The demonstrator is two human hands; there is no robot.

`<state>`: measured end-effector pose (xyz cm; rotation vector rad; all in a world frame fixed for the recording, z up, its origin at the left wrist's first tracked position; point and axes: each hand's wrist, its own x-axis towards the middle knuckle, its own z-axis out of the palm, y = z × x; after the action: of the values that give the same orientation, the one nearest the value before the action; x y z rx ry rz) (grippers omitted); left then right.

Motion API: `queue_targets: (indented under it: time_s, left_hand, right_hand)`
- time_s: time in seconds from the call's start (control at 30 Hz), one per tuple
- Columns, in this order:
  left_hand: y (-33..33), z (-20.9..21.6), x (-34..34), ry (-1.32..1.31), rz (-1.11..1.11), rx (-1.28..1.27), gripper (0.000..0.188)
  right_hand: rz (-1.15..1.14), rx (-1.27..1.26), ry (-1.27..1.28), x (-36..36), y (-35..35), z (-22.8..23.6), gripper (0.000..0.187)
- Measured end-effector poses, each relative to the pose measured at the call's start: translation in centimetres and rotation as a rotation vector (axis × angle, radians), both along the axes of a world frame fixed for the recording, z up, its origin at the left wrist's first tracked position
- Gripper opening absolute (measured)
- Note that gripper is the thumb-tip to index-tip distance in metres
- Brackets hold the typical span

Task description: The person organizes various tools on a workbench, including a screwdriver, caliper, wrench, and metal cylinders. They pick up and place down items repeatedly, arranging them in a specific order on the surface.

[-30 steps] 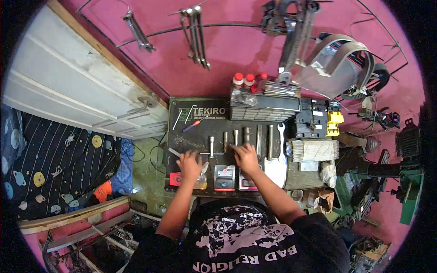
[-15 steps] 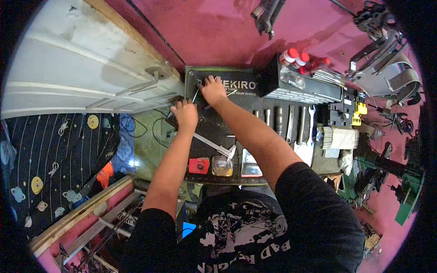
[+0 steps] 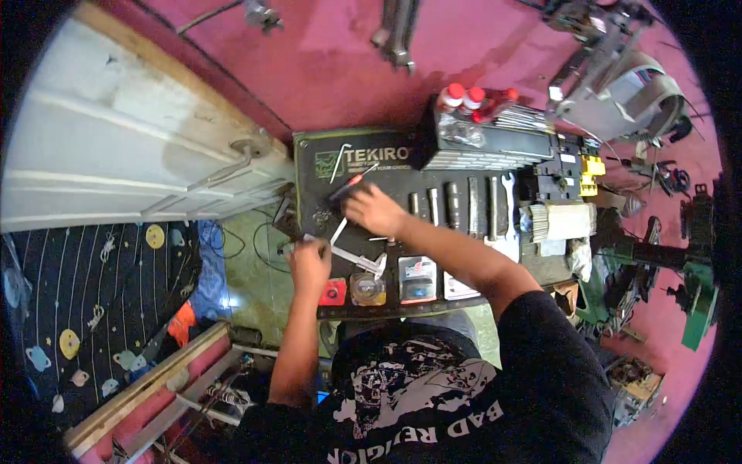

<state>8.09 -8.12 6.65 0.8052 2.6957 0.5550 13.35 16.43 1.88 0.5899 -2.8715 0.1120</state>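
My left hand is closed, its curled fingers at the left end of a vernier caliper lying on the dark tool mat. Slightly blurred, my right hand reaches over the mat's middle with bent fingers. A thin pale metal rod extends from its fingertips toward the caliper. Just beyond that hand lies a screwdriver with a red and black handle. Farther up the mat is an L-shaped hex key, apart from both hands.
Sockets and wrenches line the mat's right side. Along its near edge sit a red packet, a coiled item in clear packaging and a blister pack. A black metal box stands behind; a white door flanks the left.
Both hands have come back toward me from the far left of the mat. The hex key there is now uncovered. My view has shifted slightly to the right.
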Motion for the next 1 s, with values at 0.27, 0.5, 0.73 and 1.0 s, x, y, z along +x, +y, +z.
queue_targets:
  time_s: [0.27, 0.5, 0.73, 1.0]
  left_hand:
    - [5.4, 2.6, 13.4, -0.014, -0.315, 0.148, 0.011]
    - [22.5, 9.7, 13.1, 0.340, -0.522, 0.310, 0.011]
    - [36.3, 11.3, 9.4, 0.596, -0.577, 0.369, 0.011]
    - [38.5, 10.4, 8.9, 0.584, -0.502, 0.234, 0.011]
  right_hand:
    - [-0.255, -0.143, -0.094, 20.6, 4.3, 3.9, 0.031]
    - [-0.619, -0.060, 0.248, 25.0, 17.3, 10.8, 0.031]
    - [-0.753, -0.029, 0.306, 21.1, 29.0, 14.5, 0.020]
    - [-0.755, -0.071, 0.218, 20.9, 30.8, 13.5, 0.021]
